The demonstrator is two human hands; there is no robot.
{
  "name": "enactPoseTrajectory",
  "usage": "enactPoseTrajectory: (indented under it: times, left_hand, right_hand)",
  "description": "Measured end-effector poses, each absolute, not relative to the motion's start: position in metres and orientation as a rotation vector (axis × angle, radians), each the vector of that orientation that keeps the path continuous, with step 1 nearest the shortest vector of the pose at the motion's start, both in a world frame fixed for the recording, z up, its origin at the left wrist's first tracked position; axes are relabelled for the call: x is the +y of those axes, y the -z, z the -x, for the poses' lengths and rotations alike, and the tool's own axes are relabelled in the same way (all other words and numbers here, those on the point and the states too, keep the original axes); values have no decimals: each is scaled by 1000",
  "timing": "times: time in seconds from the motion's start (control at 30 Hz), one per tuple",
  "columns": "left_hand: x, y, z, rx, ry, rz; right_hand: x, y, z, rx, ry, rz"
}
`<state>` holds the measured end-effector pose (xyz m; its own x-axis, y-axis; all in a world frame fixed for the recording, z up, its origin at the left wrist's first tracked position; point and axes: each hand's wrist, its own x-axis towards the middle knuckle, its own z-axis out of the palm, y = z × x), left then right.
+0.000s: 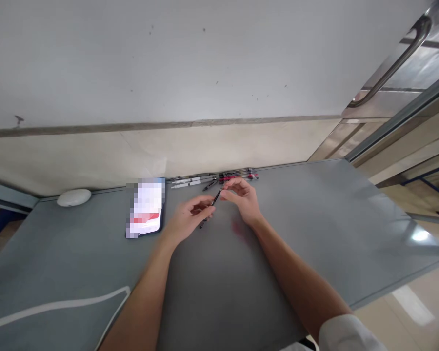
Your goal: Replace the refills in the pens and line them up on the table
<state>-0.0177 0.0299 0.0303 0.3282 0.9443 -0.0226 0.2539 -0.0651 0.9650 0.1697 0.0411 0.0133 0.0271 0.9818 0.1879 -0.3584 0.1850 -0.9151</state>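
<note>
A slim black pen (215,198) is held at a slant above the table, between my two hands. My left hand (194,214) grips its lower part with thumb and fingers, and a dark tip shows below that hand. At the upper end, my right hand (243,197) pinches the pen with thumb and fingertips. Just beyond the hands, several pens and pen parts lie along the wall: white and grey ones (186,183) on the left, red and dark ones (237,174) on the right, partly hidden by my right hand.
The grey table (314,219) stands against a wall (241,141). A lit phone (146,207) lies left of my hands, with a white rounded object (73,197) farther left. A white cable (58,306) crosses the front left. A metal handle (395,63) is at upper right.
</note>
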Motion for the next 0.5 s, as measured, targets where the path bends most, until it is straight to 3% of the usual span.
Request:
enactPoseTrajectory:
  times: [0.5]
  left_hand:
    - [25, -30, 11, 1182, -790, -1548]
  right_hand:
    - [40, -16, -172, -924, -1294, 798]
